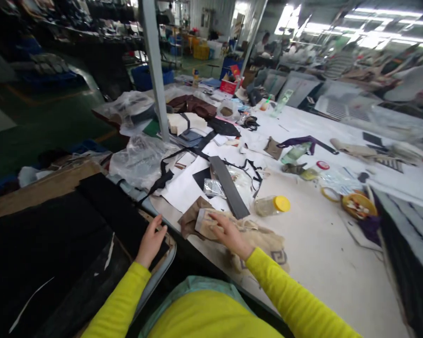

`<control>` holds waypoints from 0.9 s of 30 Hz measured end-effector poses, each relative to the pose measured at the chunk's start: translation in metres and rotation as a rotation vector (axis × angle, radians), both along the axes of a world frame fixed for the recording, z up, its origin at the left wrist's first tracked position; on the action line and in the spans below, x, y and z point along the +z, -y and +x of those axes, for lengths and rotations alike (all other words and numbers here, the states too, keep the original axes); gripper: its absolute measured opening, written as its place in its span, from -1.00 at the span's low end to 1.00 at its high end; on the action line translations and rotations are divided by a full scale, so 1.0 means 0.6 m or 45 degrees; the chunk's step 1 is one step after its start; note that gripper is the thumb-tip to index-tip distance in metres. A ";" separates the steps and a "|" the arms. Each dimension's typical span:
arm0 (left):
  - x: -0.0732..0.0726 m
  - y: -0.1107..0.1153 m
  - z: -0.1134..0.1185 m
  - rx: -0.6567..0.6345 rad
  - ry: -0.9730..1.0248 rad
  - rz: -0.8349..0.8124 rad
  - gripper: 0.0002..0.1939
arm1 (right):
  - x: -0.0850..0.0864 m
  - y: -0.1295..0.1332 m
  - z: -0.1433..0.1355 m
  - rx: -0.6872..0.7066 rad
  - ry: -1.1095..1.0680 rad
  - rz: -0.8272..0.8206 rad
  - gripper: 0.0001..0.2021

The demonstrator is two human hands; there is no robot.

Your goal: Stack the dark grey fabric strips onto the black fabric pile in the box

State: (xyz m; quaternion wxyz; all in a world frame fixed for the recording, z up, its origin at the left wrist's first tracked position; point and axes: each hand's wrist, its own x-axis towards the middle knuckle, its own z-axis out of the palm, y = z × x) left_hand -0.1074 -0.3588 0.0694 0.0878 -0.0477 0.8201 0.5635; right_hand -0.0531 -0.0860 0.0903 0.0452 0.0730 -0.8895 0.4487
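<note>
My right hand (pixel 229 237) lies on a pile of tan and brown cut pieces (pixel 204 220) at the near edge of the white worktable (pixel 324 263), fingers spread flat over the top piece. My left hand (pixel 151 244) rests with fingers apart on the edge of a board (pixel 162 256) covered by black sheet material (pixel 56 244), holding nothing. A patterned beige cloth (pixel 268 244) lies under and beside my right wrist. Both sleeves are yellow.
A dark grey strip (pixel 229 185) and a yellow-capped jar (pixel 271 205) on its side lie just beyond the pile. Plastic bags (pixel 141 159), a grey post (pixel 155 70), a yellow bowl (pixel 359 205), tape rolls and scraps crowd the table. People work at the far right.
</note>
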 end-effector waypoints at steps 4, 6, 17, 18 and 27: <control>0.002 -0.158 0.018 -0.522 0.006 -0.034 -0.52 | 0.003 -0.197 0.090 -0.489 -0.081 0.035 -0.60; 0.003 -0.221 0.024 -0.704 -0.070 -0.113 -0.53 | 0.000 -0.278 0.127 -0.703 -0.112 0.061 -0.54; 0.045 -0.440 0.043 -1.491 -0.465 -0.726 -0.77 | -0.001 -0.413 0.044 -0.617 -0.017 0.566 -0.25; 0.054 -0.445 0.051 -1.544 -0.544 -0.747 -0.82 | -0.004 -0.413 0.029 -0.588 0.006 0.588 -0.28; 0.197 -0.467 0.132 -1.710 -0.380 -0.111 -0.76 | -0.062 -0.461 0.033 -0.578 -0.173 0.557 -0.21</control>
